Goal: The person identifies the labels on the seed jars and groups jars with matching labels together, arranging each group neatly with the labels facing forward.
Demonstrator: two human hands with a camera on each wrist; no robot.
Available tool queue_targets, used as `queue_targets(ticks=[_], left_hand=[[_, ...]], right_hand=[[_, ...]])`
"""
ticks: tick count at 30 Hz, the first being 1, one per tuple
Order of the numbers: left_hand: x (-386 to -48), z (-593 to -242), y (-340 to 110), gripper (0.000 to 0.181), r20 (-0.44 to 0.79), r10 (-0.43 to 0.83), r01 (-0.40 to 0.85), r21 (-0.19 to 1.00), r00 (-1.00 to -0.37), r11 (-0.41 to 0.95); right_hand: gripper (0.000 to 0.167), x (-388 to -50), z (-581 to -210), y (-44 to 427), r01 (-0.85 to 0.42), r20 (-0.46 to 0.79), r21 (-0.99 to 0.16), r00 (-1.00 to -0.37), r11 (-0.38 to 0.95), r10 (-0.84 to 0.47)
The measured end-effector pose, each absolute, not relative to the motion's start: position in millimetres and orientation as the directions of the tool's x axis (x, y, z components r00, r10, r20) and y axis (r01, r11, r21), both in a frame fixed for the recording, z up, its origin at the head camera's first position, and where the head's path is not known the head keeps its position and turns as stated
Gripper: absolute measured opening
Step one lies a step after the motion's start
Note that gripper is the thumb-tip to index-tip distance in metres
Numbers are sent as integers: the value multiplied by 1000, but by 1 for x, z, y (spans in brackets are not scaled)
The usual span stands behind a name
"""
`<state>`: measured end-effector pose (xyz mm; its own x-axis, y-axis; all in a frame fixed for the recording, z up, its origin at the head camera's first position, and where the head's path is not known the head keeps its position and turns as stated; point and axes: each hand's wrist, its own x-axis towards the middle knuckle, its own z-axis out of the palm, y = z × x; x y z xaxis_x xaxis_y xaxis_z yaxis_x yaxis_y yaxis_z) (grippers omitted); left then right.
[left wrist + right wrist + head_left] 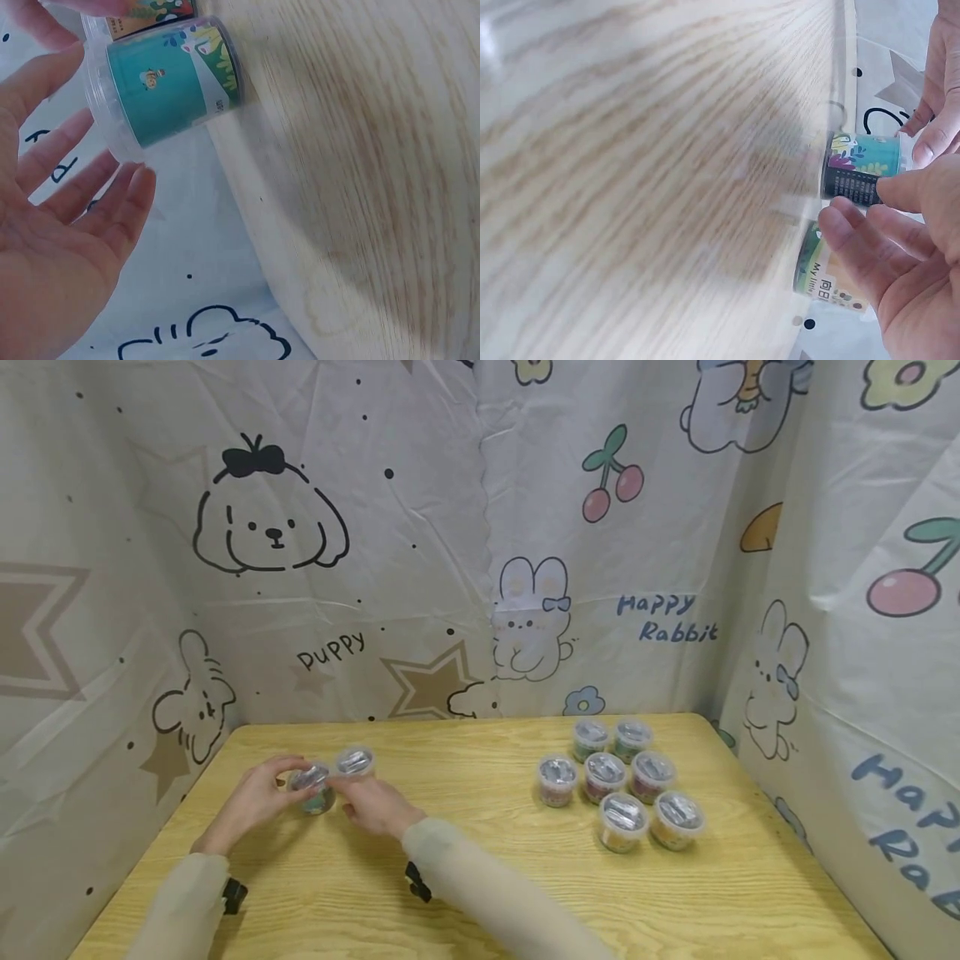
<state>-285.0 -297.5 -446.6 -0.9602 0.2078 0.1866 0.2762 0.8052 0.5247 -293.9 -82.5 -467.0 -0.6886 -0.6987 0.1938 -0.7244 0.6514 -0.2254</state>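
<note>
At the left of the table in the head view, my left hand [258, 793] spans the clear lid of a small plastic tub with a teal label [169, 86]. Its thumb and fingers are at the lid's rim. The right hand [922, 247] lies beside the same tub, its thumb touching the dark printed side while the other fingers stretch loosely, uncurled. Just behind stands a second tub [355, 762] with a green and orange label, next to the right hand's fingers. Silvery packets show on top of both tubs.
Several similar lidded tubs [604, 777] stand grouped in rows at the right of the wooden table [465, 877]. Printed curtains [420, 527] hang behind the table and along both sides. Dark bands with devices [417, 881] sit at the wrists.
</note>
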Motion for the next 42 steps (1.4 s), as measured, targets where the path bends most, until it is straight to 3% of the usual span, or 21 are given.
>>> queue_targets(ticks=[8, 16, 25, 34, 42], left_hand=[[-287, -450, -299, 47, 145, 231, 273, 556, -962, 785], [-288, -450, -298, 41, 109, 222, 245, 534, -969, 809], [-285, -446, -294, 47, 46, 225, 213, 543, -973, 812], [-273, -443, -274, 47, 169, 294, 338, 542, -941, 769], [-273, -433, -250, 48, 208, 304, 367, 604, -930, 708]], right_hand=[[69, -291, -472, -85, -697, 145, -268, -712, 665, -688], [66, -290, -472, -84, -688, 150, -272, -721, 672, -677], [56, -288, -467, -76, -710, 197, -310, -699, 632, -688], [33, -281, -460, -54, -742, 300, -398, -661, 539, -688], [24, -278, -445, -25, -733, 357, -480, -665, 482, -656]])
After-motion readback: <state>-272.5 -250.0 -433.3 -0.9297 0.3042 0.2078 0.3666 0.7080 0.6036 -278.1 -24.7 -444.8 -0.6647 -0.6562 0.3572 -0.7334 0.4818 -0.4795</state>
